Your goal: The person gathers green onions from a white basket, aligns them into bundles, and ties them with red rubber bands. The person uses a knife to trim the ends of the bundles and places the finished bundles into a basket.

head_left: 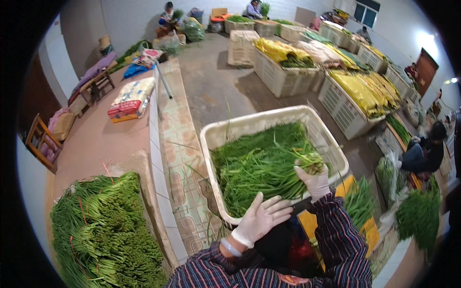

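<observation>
A white plastic crate point(211, 158) stands in front of me with long, thin green chives point(264, 153) in it. My right hand point(314, 180), in a white glove, is closed round the pale stem ends of a bunch of chives point(311, 163) at the crate's right side. The leaves of that bunch trail left over the others. My left hand point(264, 218), also gloved, is flat with its fingers stretched over the crate's near rim, and nothing is in it.
Tied chive bundles point(110, 230) are stacked on a ledge at left. More chives lie on a yellow board point(367, 230) by my right arm. Loaded crates point(343, 105) with yellow covers stand farther right. A person point(425, 149) sits at right; others work at the back.
</observation>
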A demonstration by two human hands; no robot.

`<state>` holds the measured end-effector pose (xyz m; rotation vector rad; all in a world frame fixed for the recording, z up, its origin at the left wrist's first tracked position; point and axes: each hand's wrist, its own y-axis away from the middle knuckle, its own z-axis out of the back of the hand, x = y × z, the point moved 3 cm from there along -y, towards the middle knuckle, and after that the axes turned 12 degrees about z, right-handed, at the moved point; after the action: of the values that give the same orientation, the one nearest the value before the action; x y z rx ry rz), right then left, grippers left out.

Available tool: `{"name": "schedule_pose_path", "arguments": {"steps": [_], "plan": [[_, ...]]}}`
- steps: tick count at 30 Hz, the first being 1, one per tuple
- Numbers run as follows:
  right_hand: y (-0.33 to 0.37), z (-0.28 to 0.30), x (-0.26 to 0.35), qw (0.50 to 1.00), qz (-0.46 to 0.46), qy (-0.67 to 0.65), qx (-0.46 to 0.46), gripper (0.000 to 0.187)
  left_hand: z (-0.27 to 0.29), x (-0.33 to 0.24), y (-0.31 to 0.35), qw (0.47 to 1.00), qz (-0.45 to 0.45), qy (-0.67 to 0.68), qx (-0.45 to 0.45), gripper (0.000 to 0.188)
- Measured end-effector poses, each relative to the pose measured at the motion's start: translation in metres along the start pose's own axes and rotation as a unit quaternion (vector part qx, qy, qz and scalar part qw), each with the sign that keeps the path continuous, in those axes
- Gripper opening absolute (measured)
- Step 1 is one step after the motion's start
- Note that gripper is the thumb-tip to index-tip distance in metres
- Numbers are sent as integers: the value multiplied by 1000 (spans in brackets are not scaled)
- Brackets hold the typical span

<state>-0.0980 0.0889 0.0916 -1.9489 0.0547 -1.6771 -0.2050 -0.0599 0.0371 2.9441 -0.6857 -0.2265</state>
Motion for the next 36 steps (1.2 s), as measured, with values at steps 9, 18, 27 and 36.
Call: {"name": "schedule_pose_path", "arguments": {"steps": [9,18,27,36], "plan": [[128,-62,103,811,369,206,404,26,6,26,-17,997,41,42,56,81],[162,-29,167,771,382,292,417,25,-52,10,-45,992,44,50,109,54],[248,46,275,611,284,601,430,24,-197,119,-95,963,86,-192,169,23],[399,114,352,606,201,762,103,9,-284,307,-117,918,152,-299,213,11]]}}
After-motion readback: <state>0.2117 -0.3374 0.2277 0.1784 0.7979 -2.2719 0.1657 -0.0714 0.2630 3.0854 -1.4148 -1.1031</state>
